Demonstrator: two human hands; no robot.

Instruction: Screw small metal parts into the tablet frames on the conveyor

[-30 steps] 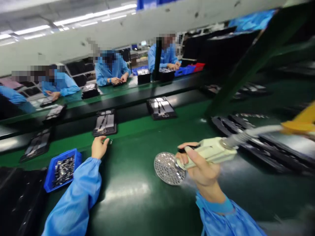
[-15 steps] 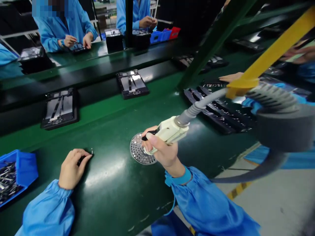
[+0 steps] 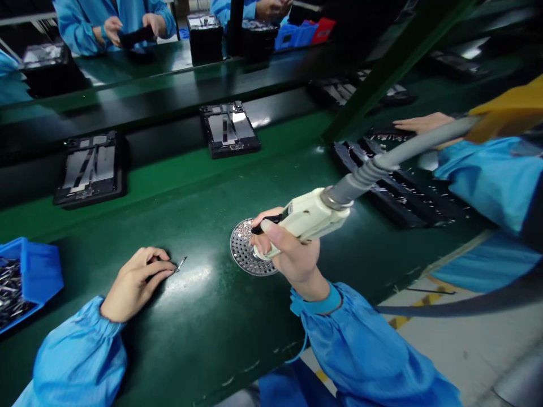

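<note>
My right hand (image 3: 288, 251) is wrapped round a cream power screwdriver (image 3: 311, 215) with a grey hose (image 3: 407, 150) leading off to the right. The tool's tip hangs over a round perforated metal dish (image 3: 245, 254) on the green belt. My left hand (image 3: 138, 280) rests on the belt to the left, fingers pinched on a small metal part (image 3: 180, 264) that pokes out beyond the fingertips.
A blue bin (image 3: 29, 277) of small metal parts sits at the left edge. Two black fixtures (image 3: 90, 169) (image 3: 229, 129) lie on the belt beyond. Black trays (image 3: 394, 186) lie to the right, beside a co-worker's hand (image 3: 422, 122). Other people work across the line. A green post (image 3: 390, 62) slants up.
My view has tilted down toward the belt. My left hand drew back from the far fixture to the near belt with the small part. The screwdriver stays over the dish.
</note>
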